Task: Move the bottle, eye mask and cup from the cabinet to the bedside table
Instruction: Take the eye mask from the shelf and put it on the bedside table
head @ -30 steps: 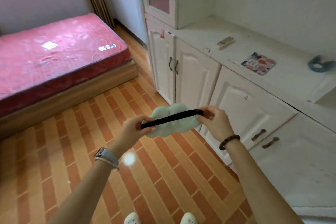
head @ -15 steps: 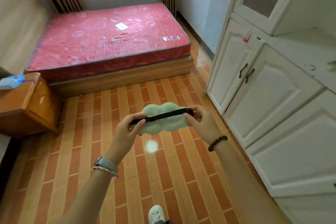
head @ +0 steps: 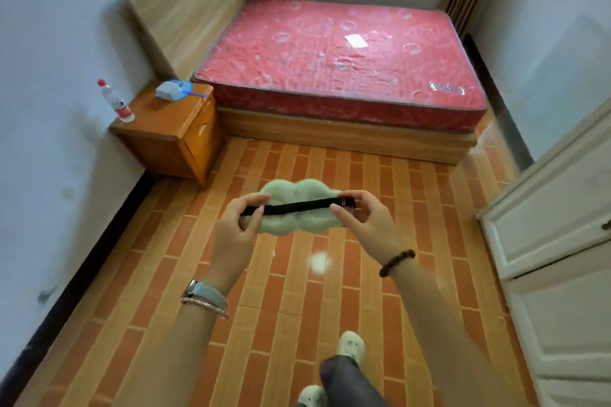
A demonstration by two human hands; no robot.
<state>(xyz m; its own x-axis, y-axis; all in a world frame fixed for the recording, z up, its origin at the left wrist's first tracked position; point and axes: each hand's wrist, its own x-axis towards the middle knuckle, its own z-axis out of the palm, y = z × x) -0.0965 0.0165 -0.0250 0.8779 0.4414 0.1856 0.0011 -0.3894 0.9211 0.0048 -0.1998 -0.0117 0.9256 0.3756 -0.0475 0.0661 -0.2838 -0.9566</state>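
Both hands, L (head: 233,235) & R (head: 363,225), fingers pinching eye mask (head: 297,208); bottle (head: 115,102) label unreadable.

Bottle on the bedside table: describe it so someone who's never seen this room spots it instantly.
Find the red mattress; at its head end, against the left wall, stands a small wooden bedside table. The bottle stands upright at that table's wall-side corner. It is clear plastic with a red cap and red label, unlike the flat grey and blue item lying nearer the bed.

pale green eye mask (head: 297,208), red mattress (head: 344,56)
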